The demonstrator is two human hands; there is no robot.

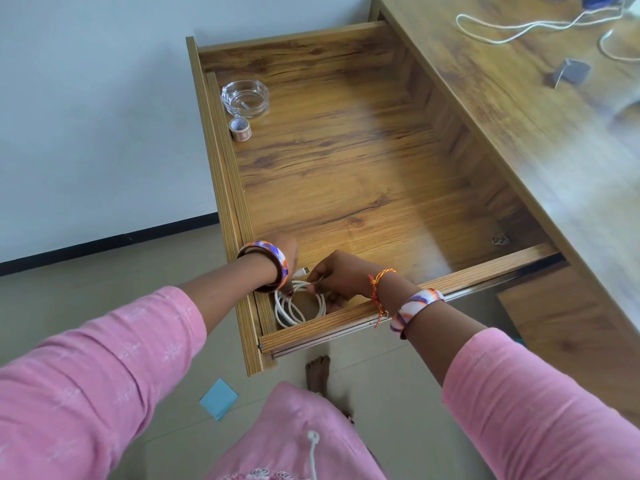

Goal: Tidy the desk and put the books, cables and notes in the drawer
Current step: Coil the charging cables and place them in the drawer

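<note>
- Sticky-note pad (219, 398), pale blue, lies on the floor tiles just off the drawer's near left corner, beside a bare foot (318, 372).
- Both hands reach down into the near left corner of the open wooden drawer (346, 161), over a coiled white cable (298, 308) resting on the drawer bottom against the near wall.
- Left hand (289, 263) hangs over the coil's left side; its fingers point down and are mostly hidden, so I cannot tell their grip.
- Right hand (337, 275) has its fingertips pinched on the cable near the plug end, which sticks up between the two hands.
- At the drawer's far left corner sit a glass ashtray (245, 98) and, just nearer, a small tape roll (239, 129).
- On the desk top (519, 98), along the far edge, another white cord (526, 26) trails loose beside a small grey block (569, 72).
</note>
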